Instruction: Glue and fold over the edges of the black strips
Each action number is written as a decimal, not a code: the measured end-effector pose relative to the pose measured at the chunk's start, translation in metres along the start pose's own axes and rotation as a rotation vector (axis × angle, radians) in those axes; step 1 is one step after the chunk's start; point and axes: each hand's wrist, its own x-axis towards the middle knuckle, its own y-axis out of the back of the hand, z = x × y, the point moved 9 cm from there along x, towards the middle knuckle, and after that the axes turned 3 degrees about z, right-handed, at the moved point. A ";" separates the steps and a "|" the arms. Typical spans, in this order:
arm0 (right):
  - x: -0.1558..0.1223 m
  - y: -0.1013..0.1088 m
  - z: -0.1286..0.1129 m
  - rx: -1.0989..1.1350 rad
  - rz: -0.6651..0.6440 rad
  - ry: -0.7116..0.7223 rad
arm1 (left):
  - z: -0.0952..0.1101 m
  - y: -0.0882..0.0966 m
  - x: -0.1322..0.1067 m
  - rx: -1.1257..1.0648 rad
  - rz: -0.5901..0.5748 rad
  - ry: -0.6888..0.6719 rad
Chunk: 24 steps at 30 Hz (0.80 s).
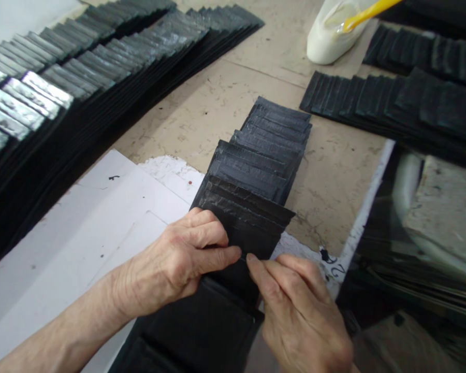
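Note:
A black leather-like piece lies on top of the near end of an overlapping row of similar black pieces. My left hand comes in from the left, its fingers curled and closed at the piece's near edge. From the lower right, my right hand pinches the same edge, its fingertips close to those of the left. Both thumbs are mostly hidden. Below the hands lies another flat black piece, smooth and darker.
Long fanned stacks of black pieces fill the upper left. More overlapping black pieces lie at the upper right, near a white container with a yellow-handled tool. White sheets cover the left of the tabletop.

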 end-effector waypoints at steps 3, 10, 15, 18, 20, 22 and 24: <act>0.000 0.001 -0.005 -0.010 0.022 0.047 | 0.001 -0.001 -0.002 0.004 0.039 -0.032; -0.009 0.009 0.030 0.134 0.085 -0.272 | 0.002 0.001 -0.005 0.007 0.119 -0.058; -0.013 0.009 0.031 0.196 0.093 -0.274 | 0.001 0.001 -0.007 -0.001 0.129 -0.049; -0.011 0.011 0.025 0.218 0.129 -0.226 | 0.001 0.001 -0.008 0.001 0.135 -0.047; -0.010 0.012 0.022 0.234 0.136 -0.188 | 0.000 0.000 -0.008 0.004 0.129 -0.049; -0.012 0.013 0.019 0.252 0.133 -0.156 | 0.000 0.000 -0.008 0.010 0.122 -0.052; -0.015 0.014 0.023 0.278 0.126 -0.183 | 0.001 0.000 -0.008 0.014 0.115 -0.054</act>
